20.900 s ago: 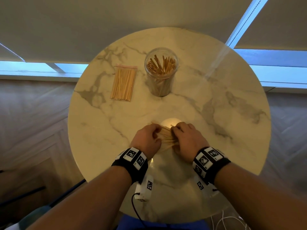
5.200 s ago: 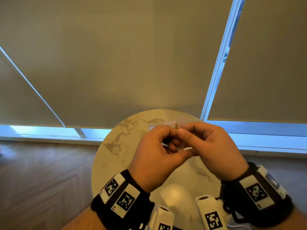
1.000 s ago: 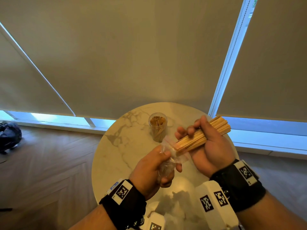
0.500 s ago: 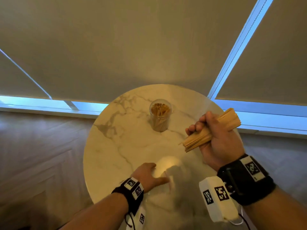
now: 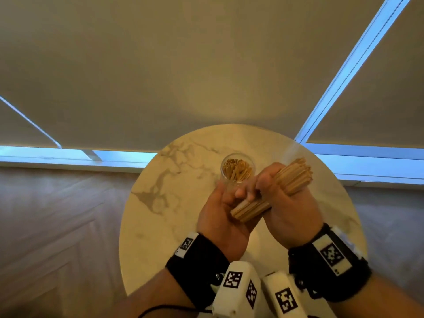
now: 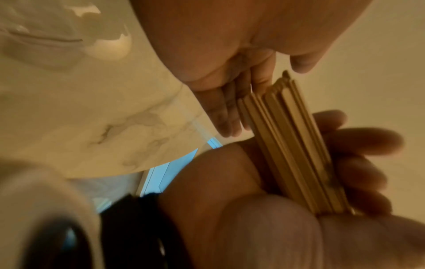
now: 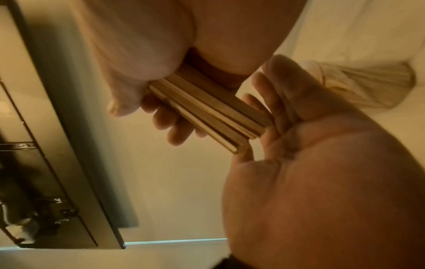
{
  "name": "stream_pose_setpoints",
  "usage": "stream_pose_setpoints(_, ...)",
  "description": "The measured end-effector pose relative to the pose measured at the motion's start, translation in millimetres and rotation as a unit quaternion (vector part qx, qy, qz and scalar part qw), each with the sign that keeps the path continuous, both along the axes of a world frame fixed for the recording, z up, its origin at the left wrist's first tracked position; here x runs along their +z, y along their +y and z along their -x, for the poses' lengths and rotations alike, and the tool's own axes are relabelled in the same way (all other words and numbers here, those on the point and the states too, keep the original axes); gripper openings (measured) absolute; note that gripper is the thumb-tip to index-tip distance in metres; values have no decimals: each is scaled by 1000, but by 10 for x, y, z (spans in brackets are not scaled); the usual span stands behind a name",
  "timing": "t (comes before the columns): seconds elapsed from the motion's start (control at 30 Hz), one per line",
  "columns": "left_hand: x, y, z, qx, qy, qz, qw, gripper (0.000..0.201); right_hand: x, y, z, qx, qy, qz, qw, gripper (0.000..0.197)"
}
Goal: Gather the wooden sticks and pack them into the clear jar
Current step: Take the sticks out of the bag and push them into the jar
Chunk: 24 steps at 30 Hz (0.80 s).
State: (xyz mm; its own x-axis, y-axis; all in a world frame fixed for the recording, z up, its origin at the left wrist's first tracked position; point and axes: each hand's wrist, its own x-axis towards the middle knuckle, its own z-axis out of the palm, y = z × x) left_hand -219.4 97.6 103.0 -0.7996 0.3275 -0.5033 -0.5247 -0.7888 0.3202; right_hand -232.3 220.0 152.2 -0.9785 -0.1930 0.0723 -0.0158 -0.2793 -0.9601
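Two hands share one load in the head view: the right hand (image 5: 286,210) is wrapped round the middle of the bundle of wooden sticks (image 5: 292,177), while the left hand (image 5: 222,214) cups the bundle's near end, fingers loosely bent against it. The clear jar (image 5: 238,172), already well stocked with sticks, stands just beyond the hands on the round marble surface (image 5: 160,203). To do this step well, I would tap the near ends flush against the left palm, keep the right grip firm so nothing fans out, then bring the bundle upright over the jar's mouth before letting go. From the left wrist, the sticks (image 6: 296,151) butt into the left palm with the fingers (image 6: 363,142) spread and relaxed beside them; the right hand (image 6: 230,45) shows above, and a clear plastic bag (image 6: 46,41) seems to lie on the surface behind it. From the right wrist, the bundle (image 7: 207,112) runs out of the closed right hand (image 7: 149,45) to the left hand (image 7: 299,145). Behind the jar hang beige window blinds (image 5: 183,65), and wood flooring (image 5: 57,226) lies below it.
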Motion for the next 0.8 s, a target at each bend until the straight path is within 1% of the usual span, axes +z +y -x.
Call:
stream_pose_setpoints(0.07,14,20,51,3,1,-14,1000,67,-50,-55,1,-1,38,-108,993,21)
stream_pose_setpoints(0.1,-7,38,88,6,0,-20,1000,62,-80,-69,7,4,67,-170,983,15)
stream_pose_setpoints(0.17,-76,38,177,9,-23,-15,1000,48,-128,-70,47,8,141,-289,947,12)
stream_pose_setpoints(0.2,-117,18,224,0,-30,-1,1000,46,-163,-56,78,-2,167,-329,930,13)
stream_pose_setpoints(0.23,-156,14,265,-12,-33,17,999,46,-190,-41,114,-12,170,-343,924,14)
stream_pose_setpoints(0.33,-172,44,406,-7,-40,81,996,43,-274,1,302,-13,107,-308,945,16)
stream_pose_setpoints(0.37,-150,40,466,-9,-36,122,992,39,-297,12,384,-25,82,-297,951,16)
stream_pose_setpoints(0.4,-134,13,533,-16,-23,181,983,36,-314,23,468,-44,62,-289,954,16)
stream_pose_setpoints(0.43,-146,-22,597,-20,4,254,967,32,-342,37,563,-65,50,-282,956,16)
stream_pose_setpoints(0.47,-166,-78,658,-16,40,353,935,26,-377,48,662,-84,43,-277,956,17)
stream_pose_setpoints(0.5,-227,-155,720,-6,91,479,873,17,-412,62,755,-103,40,-280,954,18)
stream_pose_setpoints(0.53,-277,-244,777,-14,162,604,781,7,-489,78,861,-118,32,-292,949,19)
stream_pose_setpoints(0.57,-356,-324,825,-38,225,697,679,13,-575,93,956,-127,19,-308,943,18)
stream_pose_setpoints(0.6,-434,-382,874,-60,278,750,597,28,-667,105,1050,-135,1,-328,935,18)
stream_pose_setpoints(0.63,-486,-420,922,-81,311,773,547,46,-770,108,1136,-144,-13,-344,928,23)
stream_pose_setpoints(0.67,-518,-437,974,-108,323,777,530,67,-871,105,1205,-148,-20,-354,923,32)
stream_pose_setpoints(0.7,-538,-437,1030,-138,323,772,530,88,-963,98,1257,-140,-21,-357,923,40)
stream_pose_setpoints(0.73,-572,-430,1090,-172,315,764,536,106,-1032,84,1291,-119,-18,-360,925,52)
stream_pose_setpoints(0.77,-607,-413,1146,-204,309,756,539,120,-1090,65,1306,-89,-19,-367,926,66)
stream_pose_setpoints(0.8,-645,-393,1193,-227,303,749,543,128,-1147,44,1307,-59,-23,-380,923,77)
